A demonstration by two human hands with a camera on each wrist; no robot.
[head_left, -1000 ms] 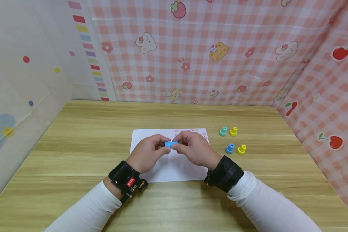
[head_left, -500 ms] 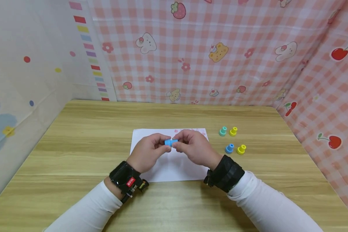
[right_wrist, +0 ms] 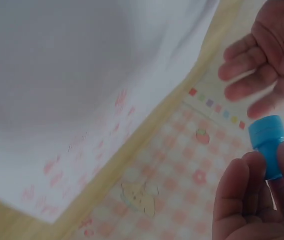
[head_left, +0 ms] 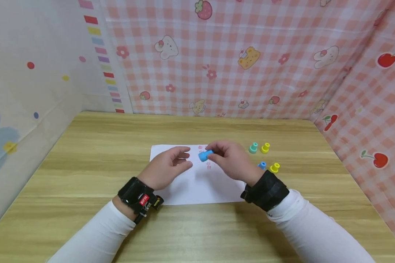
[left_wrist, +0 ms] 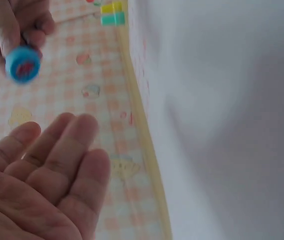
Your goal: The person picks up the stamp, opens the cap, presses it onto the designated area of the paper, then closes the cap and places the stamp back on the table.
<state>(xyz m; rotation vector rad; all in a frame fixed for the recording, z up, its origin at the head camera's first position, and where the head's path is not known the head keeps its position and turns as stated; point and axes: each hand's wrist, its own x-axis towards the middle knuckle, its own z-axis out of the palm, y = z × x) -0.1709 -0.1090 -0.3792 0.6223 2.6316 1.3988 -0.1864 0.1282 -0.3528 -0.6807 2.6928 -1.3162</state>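
Observation:
My right hand (head_left: 232,160) pinches a light blue toy stamp (head_left: 203,156) by its narrow handle, holding it above the white paper (head_left: 200,190). The wide end points towards my left hand (head_left: 166,168); in the left wrist view its round face shows a red pattern. Apart from the stamp, my left hand hovers over the left of the sheet, fingers extended and thumb spread, holding nothing. Small red prints (right_wrist: 56,177) mark the paper's far right part, partly hidden in the head view by my right hand.
Right of the paper, on the wooden table (head_left: 197,233), stand a teal stamp (head_left: 253,148), a yellow stamp (head_left: 264,148), a darker blue stamp (head_left: 262,165) partly behind my right hand, and another yellow stamp (head_left: 274,168). Patterned cloth (head_left: 191,73) hangs behind the table.
My left hand has let go of the light blue stamp's wide end and its fingers have spread. My right hand has moved right and slightly away from me with the stamp, now tilted.

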